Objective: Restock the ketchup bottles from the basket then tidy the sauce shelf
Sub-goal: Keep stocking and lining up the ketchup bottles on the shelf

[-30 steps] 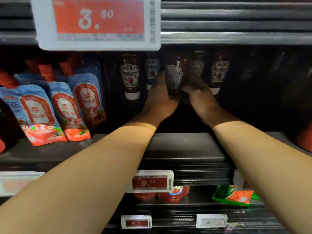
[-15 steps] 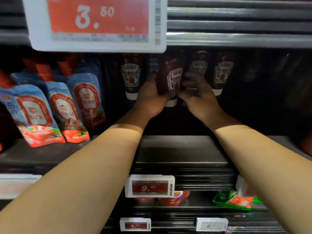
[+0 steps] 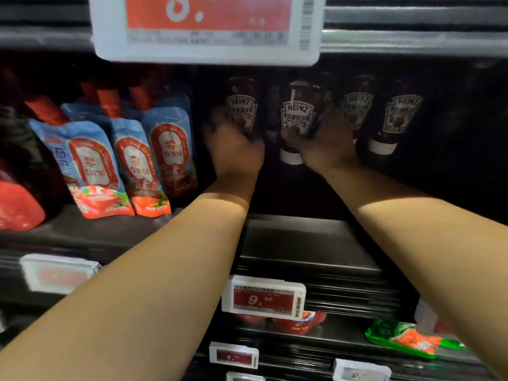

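Note:
Several dark Heinz ketchup bottles stand cap-down in a row at the back of the black sauce shelf (image 3: 302, 243). My right hand (image 3: 324, 147) grips the middle ketchup bottle (image 3: 301, 111) low down, thumb across its front, fingers round its right side. My left hand (image 3: 233, 147) is blurred and curls round the lower part of the leftmost ketchup bottle (image 3: 242, 105). Two more bottles (image 3: 357, 105) (image 3: 401, 114) stand to the right, apart from my hands. No basket is in view.
Blue and red sauce pouches (image 3: 140, 171) lean in a row at the left of the shelf. A large price tag (image 3: 206, 26) hangs above, a smaller one (image 3: 264, 296) on the shelf's front edge. Below lie red packs (image 3: 297, 323) and a green packet (image 3: 406, 339).
My left hand has left the middle bottle and moved left to the leftmost one. My right hand has closed round the middle bottle, whose label now faces front.

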`<state>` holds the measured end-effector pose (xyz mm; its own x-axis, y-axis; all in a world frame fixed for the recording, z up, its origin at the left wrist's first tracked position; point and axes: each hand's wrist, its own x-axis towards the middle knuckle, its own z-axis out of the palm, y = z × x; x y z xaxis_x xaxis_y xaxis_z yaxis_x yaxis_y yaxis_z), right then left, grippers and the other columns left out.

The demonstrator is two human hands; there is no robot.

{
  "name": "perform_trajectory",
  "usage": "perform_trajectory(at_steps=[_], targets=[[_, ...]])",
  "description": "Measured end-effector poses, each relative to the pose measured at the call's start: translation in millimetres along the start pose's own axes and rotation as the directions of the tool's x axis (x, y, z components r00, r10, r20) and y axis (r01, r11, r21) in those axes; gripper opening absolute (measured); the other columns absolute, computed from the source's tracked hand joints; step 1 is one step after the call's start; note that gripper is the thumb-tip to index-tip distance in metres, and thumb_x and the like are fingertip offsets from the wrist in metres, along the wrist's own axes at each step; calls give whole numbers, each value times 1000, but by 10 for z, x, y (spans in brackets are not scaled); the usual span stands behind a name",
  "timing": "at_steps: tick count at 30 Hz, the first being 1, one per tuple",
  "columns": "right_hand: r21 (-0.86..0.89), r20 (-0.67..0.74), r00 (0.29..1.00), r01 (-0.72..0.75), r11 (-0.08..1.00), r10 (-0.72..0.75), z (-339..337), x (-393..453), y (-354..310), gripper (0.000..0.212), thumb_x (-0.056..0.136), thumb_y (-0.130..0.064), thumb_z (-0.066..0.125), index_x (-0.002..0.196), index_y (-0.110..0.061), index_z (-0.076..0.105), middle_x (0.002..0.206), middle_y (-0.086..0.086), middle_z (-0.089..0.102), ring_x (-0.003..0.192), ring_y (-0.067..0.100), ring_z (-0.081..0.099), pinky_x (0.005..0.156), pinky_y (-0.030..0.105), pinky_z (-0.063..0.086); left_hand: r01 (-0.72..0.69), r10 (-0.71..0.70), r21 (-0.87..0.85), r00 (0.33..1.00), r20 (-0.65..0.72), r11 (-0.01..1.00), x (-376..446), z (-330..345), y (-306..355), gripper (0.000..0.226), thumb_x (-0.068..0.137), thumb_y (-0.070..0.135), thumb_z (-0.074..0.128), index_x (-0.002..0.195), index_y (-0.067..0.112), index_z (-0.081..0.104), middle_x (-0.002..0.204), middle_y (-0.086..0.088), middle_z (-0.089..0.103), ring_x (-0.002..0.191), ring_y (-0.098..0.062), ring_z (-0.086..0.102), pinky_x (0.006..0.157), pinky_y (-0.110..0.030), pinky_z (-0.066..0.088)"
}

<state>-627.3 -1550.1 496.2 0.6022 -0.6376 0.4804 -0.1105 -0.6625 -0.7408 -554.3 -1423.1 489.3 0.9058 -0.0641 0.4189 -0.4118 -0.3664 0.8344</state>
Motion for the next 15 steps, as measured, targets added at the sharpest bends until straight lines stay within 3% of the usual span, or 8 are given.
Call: perform_trajectory(at_steps=[2,4,9,15], targets=[[-32,-16,1000,3,999,-3,17,40,-17,66,81,-37,81,134,-9,53,126,6,66,116,20,61,76,9,33,104,-105,20,992,76,994,34,29,0,91,83,36,77,154,15,24,152,-19,34,142,-37,33,115,-45,32],[-56,-16,1000,14,998,-15,24,81,-8,66,82,-37,81,134,-9,52,128,8,65,117,21,61,74,8,31,139,-142,30,984,109,990,81,65,-11,98,80,34,80,155,14,20,153,-17,32,143,-36,32,115,-43,32],[-49,81,994,73,996,-68,59,45,120,67,79,-35,85,138,-15,57,134,1,65,123,14,59,90,9,36,119,-123,49,988,95,992,166,177,-57,94,78,29,83,152,13,28,149,-13,44,138,-31,44,108,-39,41],[6,113,989,96,995,-96,106,106,217,61,79,-33,86,132,-15,63,129,-1,69,119,11,62,97,16,45,95,-95,8,994,58,995,258,236,-129,90,77,29,83,151,16,33,141,-8,55,130,-26,53,105,-34,46]])
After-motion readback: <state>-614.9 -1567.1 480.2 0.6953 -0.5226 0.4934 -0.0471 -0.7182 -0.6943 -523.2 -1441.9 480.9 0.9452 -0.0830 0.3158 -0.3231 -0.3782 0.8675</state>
